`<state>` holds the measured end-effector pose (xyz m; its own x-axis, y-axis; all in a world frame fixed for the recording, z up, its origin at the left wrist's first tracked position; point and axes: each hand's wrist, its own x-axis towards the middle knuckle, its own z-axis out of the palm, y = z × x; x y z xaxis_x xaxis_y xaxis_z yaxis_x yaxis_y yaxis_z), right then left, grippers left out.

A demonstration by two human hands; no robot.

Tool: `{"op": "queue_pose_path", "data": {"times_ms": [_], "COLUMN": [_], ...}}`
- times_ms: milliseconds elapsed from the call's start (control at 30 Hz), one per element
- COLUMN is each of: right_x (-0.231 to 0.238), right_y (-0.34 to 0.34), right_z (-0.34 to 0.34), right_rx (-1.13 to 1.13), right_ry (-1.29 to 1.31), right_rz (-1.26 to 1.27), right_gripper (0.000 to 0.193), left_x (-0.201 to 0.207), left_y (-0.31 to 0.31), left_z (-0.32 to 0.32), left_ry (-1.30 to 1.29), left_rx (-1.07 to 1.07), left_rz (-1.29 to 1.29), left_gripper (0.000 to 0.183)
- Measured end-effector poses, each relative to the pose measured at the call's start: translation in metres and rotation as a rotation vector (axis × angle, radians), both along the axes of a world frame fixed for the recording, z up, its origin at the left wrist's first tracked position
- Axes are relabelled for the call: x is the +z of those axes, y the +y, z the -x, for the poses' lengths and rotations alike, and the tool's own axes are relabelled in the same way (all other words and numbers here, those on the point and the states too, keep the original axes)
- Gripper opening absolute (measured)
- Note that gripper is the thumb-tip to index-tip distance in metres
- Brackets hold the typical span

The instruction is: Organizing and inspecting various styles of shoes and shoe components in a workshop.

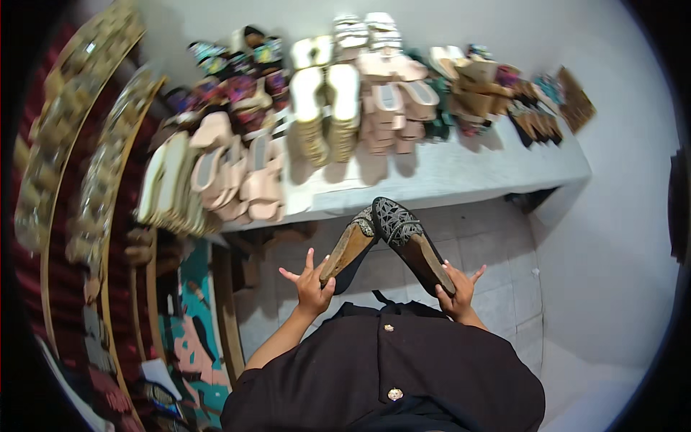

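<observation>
Even light, perhaps slight blur, fisheye-bent edges.

Bare floor (489, 252) lies open ahead of the hands and to the right, while the far shelf (461, 176) is crowded with sandals (327, 93) and racks (93, 180) block the left.

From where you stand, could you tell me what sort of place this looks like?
Probably a footwear shop or stockroom: rows of sandals crowd a white shelf, and the left hand and right hand each hold a black embroidered shoe.
</observation>
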<state>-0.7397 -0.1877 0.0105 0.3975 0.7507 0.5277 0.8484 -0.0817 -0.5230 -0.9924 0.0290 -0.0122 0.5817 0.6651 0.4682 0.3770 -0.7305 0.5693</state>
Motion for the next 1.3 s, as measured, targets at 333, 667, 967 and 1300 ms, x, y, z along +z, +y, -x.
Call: {"op": "queue_pose_path", "data": {"times_ms": [333,667,967,1300], "right_x": [-0.012,-0.024,0.004,0.003], "right_y": [-0.095,-0.114,-0.174,-0.21], "right_z": [-0.125,-0.302,-0.462,-0.663], "right_rx": [-0.531,-0.712,-0.813,-0.895], "right_ry": [0.092,0.129,0.14,0.103], "right_rz": [-0.204,-0.252,-0.117,-0.186], "right_gripper": [0.042,0.035,0.035,0.037], "left_x": [0.022,-0.002,-0.002,-0.005], "left_y": [-0.064,-0.085,-0.139,-0.215], "left_z": [-0.252,-0.474,-0.654,-0.893], "left_ry": [-0.16,-0.122,-0.097,-0.337], "left_rx": [-0.259,-0.358,-0.437,-0.368], "left_rz": [0.075,0.157,0.21,0.168], "left_gripper": [0.039,0.036,0.034,0.032]}}
